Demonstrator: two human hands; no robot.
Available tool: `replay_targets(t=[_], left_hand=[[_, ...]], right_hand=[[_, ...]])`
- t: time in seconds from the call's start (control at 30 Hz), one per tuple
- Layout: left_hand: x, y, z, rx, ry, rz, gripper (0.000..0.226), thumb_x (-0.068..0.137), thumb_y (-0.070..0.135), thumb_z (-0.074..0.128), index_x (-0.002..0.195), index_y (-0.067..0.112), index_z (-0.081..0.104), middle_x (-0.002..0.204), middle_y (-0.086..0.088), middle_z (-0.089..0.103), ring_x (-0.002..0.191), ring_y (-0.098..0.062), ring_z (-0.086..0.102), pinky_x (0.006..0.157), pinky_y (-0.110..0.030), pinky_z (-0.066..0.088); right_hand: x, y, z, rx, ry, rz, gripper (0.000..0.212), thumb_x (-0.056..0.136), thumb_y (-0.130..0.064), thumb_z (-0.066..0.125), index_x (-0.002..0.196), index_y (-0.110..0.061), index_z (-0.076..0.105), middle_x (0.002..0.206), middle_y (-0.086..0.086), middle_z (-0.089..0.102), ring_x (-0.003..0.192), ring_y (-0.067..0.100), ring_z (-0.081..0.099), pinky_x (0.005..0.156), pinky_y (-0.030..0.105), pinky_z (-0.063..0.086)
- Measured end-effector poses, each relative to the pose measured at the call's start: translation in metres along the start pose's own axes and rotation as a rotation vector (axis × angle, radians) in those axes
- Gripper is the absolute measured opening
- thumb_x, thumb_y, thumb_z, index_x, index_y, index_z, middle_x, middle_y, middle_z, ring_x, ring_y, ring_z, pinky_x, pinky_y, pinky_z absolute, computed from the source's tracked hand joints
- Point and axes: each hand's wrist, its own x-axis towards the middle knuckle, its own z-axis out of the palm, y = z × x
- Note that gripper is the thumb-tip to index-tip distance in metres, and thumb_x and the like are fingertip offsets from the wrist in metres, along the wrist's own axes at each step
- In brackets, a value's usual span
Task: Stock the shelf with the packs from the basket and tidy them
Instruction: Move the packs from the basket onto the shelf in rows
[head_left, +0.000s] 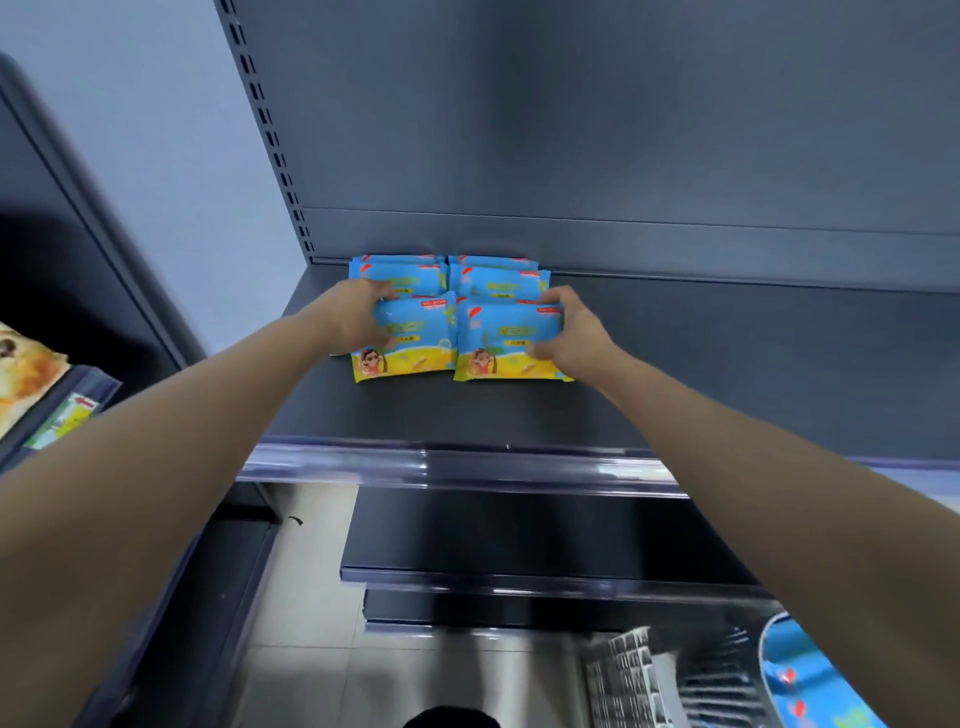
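Note:
Several blue-and-yellow packs lie in two columns at the back left of the dark grey shelf (675, 374). My left hand (358, 317) grips the left edge of the front left pack (410, 340). My right hand (569, 332) grips the right edge of the front right pack (506, 343). The two front packs lie side by side, overlapping the packs behind them (493, 283). At the bottom right, the grey basket (639, 680) shows beside more blue packs (810, 680), partly cut off by the frame edge.
A clear plastic price rail (441, 467) runs along the shelf's front edge. Lower shelves (519, 545) step out below it. A neighbouring shelf unit at the left holds an orange-printed pack (26, 374). Tiled floor (311, 623) lies beneath.

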Motion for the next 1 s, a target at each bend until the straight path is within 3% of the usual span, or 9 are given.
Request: replay_targets(t=[0.13,0.23,0.47,0.8,1.0], left_hand=[[0.020,-0.010,-0.001,0.100,0.037,0.009,0.059,0.078,0.022,0.070,0.133,0.016,0.048,0.131,-0.013,0.052,0.123,-0.032,0.041,0.103,-0.045,0.038],[0.031,-0.014,-0.003,0.174,0.085,0.021,0.057,0.081,0.024,0.066,0.134,0.017,0.047,0.133,-0.013,0.048,0.126,-0.032,0.036,0.104,-0.045,0.035],[0.037,-0.017,0.001,0.174,0.196,-0.042,0.066,0.082,0.023,0.065,0.141,0.012,0.036,0.137,-0.015,0.038,0.128,-0.034,0.031,0.106,-0.043,0.028],[0.006,0.008,0.017,0.222,0.223,-0.045,0.063,0.083,0.020,0.064,0.138,0.006,0.037,0.134,-0.017,0.038,0.125,-0.036,0.033,0.103,-0.045,0.032],[-0.027,0.092,0.031,0.099,0.234,0.179,0.052,0.085,0.022,0.062,0.133,0.009,0.046,0.132,-0.014,0.046,0.124,-0.034,0.040,0.104,-0.043,0.034]], right_hand=[[0.019,-0.004,0.007,-0.222,0.045,-0.025,0.060,0.079,-0.010,0.071,0.130,-0.017,0.040,0.125,0.011,0.044,0.109,0.025,0.054,0.093,0.035,0.049],[0.031,-0.010,0.012,-0.358,0.117,-0.045,0.060,0.079,-0.018,0.068,0.131,-0.021,0.039,0.128,0.010,0.039,0.115,0.029,0.049,0.098,0.045,0.045],[0.039,-0.009,0.018,-0.597,0.224,-0.082,0.065,0.086,-0.031,0.061,0.142,-0.022,0.029,0.137,0.011,0.034,0.124,0.030,0.035,0.103,0.040,0.032],[0.007,0.005,-0.003,-0.644,0.242,-0.202,0.058,0.088,-0.029,0.057,0.140,-0.015,0.036,0.139,0.007,0.039,0.126,0.028,0.035,0.102,0.040,0.031],[-0.039,0.028,-0.056,-0.680,0.246,-0.310,0.046,0.093,-0.028,0.053,0.136,-0.014,0.043,0.141,0.004,0.043,0.132,0.024,0.034,0.104,0.036,0.027]])
